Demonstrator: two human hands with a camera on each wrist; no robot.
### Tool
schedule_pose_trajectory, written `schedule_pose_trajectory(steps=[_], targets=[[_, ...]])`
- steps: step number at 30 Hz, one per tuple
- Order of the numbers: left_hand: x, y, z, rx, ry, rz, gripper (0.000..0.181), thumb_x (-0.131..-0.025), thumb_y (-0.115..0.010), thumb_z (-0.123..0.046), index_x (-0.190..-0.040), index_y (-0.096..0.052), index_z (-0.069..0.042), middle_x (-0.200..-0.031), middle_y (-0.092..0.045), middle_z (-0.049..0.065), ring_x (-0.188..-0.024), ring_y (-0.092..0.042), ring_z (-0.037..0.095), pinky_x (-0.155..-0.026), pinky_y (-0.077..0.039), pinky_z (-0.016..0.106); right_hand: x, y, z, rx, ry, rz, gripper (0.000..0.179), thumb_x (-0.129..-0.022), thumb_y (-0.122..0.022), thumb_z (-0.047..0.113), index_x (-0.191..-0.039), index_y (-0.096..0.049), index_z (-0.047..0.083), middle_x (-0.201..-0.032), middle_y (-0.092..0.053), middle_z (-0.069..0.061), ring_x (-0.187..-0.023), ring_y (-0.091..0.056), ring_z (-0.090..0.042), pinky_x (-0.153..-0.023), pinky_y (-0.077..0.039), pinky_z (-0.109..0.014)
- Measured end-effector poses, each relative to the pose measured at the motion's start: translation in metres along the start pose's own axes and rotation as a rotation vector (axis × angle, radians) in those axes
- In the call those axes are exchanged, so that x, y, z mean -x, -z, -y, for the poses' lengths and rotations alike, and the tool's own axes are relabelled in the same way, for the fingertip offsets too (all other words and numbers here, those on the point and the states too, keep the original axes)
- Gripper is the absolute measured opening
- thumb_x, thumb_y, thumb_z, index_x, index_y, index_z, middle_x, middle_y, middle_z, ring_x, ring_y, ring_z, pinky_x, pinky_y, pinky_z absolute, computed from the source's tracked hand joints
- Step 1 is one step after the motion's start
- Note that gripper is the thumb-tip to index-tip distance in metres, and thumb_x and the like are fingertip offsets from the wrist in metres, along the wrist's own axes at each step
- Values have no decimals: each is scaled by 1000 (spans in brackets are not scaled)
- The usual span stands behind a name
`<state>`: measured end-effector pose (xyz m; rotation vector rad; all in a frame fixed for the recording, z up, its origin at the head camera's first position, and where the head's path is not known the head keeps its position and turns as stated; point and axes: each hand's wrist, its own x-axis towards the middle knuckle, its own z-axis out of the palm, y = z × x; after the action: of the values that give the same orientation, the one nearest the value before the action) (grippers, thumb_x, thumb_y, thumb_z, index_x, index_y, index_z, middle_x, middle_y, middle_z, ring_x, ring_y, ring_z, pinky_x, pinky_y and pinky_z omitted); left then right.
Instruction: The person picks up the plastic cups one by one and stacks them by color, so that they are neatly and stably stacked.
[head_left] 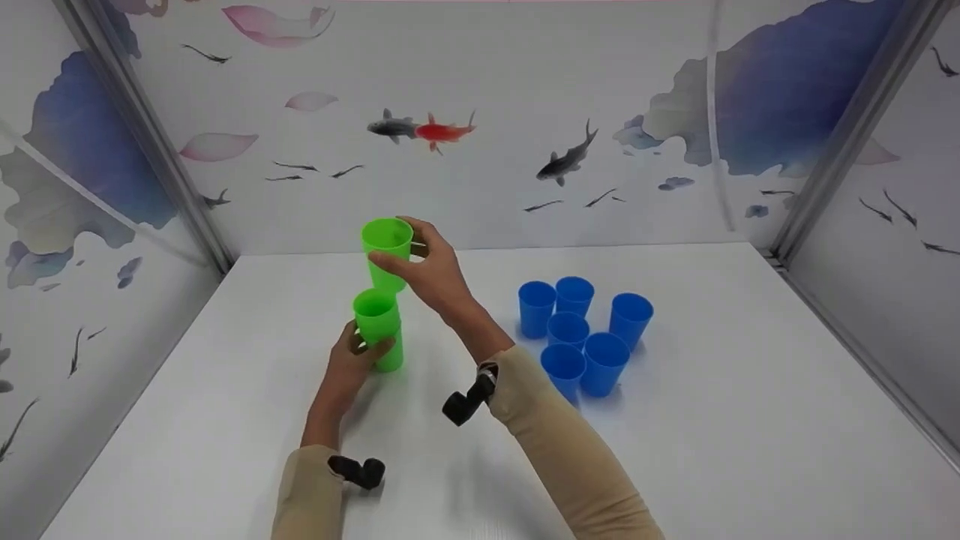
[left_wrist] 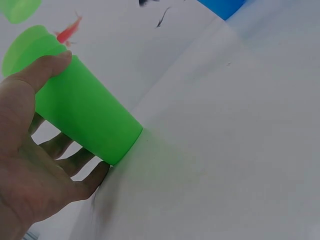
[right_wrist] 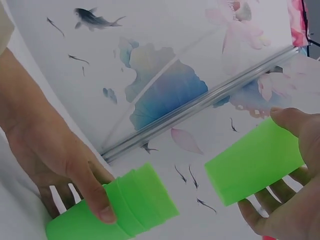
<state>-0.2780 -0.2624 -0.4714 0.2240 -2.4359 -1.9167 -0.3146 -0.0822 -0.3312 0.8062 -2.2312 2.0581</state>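
Observation:
A stack of nested green cups (head_left: 377, 315) stands upright on the white table, their overlapping rims plain in the right wrist view. My left hand (head_left: 351, 369) grips this stack, thumb on one side and fingers round the other. Just above and slightly beyond it, my right hand (head_left: 439, 274) holds a single green cup (head_left: 386, 234) upright in the air, mouth up. In the right wrist view a gap separates the raised cup (right_wrist: 255, 162) from the stack (right_wrist: 135, 200). The stack's base (left_wrist: 120, 145) meets the tabletop in the left wrist view.
To the right, several blue cups (head_left: 606, 364) stand mouth up in a loose group on the table (head_left: 720, 420). A patterned back wall (head_left: 480, 195) rises behind the table's far edge, with side walls at left and right. Each sleeve carries a black wrist camera (head_left: 469, 397).

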Motion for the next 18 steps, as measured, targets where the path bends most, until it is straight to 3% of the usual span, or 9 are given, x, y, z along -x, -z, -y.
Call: schedule_pose_trajectory(steps=[6, 18], targets=[[0, 2, 2, -35, 31, -13, 93, -87, -71, -54, -159, -21, -22, -165, -28, 9, -154, -25, 33, -124, -26, 55, -5, -10, -3, -9, -43, 29, 65, -90, -75, 34, -147, -47, 20, -136, -58, -3, -123, -57, -19, -99, -54, -35], [-3, 2, 1, -32, 42, -7, 99, -84, -71, -60, -159, -19, -21, -164, -29, 12, -153, -27, 34, -124, -25, 55, -10, -22, -21, 28, -79, 86, 68, -89, -75, 37, -148, -46, 18, -140, -57, -4, -126, -57, -21, -105, -52, -41]])
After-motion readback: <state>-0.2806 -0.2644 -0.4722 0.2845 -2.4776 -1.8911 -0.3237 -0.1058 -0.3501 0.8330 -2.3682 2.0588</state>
